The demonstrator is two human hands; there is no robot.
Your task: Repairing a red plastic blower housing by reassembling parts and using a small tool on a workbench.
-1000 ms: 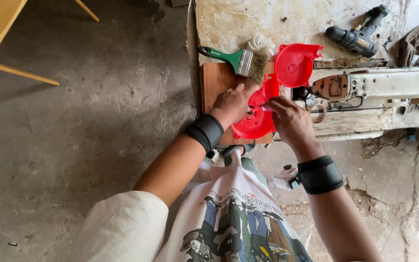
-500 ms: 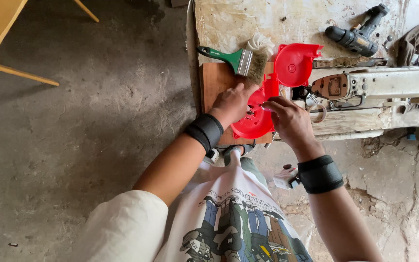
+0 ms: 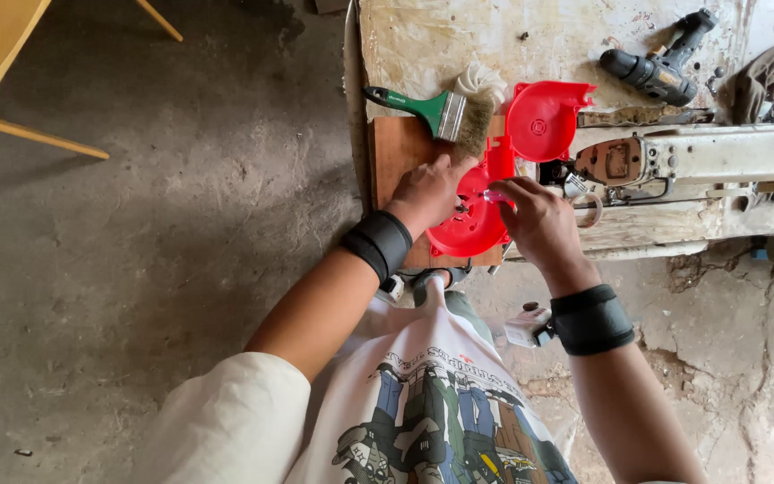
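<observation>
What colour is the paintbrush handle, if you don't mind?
Green, seen in the head view: paintbrush handle.

One head-worn camera looks almost straight down from above the person's chest, close over the worn whitish workbench [image 3: 459, 40]. The bench fills the upper right; grey concrete floor [image 3: 136, 251] spreads left.

Workshop, cordless drill [image 3: 658, 63], scarred workbench [image 3: 459, 40]
</observation>
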